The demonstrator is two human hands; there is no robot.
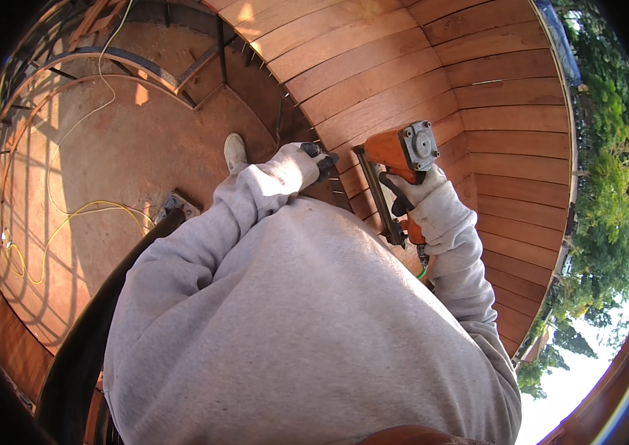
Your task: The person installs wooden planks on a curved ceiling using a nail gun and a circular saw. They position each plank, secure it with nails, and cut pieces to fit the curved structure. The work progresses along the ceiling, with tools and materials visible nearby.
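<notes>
An orange nail gun (388,151) with a grey metal cap and a long dark magazine is gripped in my right hand (412,194). Its nose points left, close to the edge of the wooden planks (374,85). A green air hose (423,270) joins the bottom of its handle. Just left of the nose, my left hand (319,161) is closed at the plank edge, its dark-gloved fingers curled. Whatever it holds, if anything, is too small to make out. Both gloves have dark fingers, and the sleeves are grey.
Reddish-brown floor (143,141) spreads to the left, crossed by a yellow cord (69,215). Dark curved metal framing (106,53) rises at the far left. My shoe (236,150) is beside my left forearm. Trees (604,185) stand beyond the planks' right edge.
</notes>
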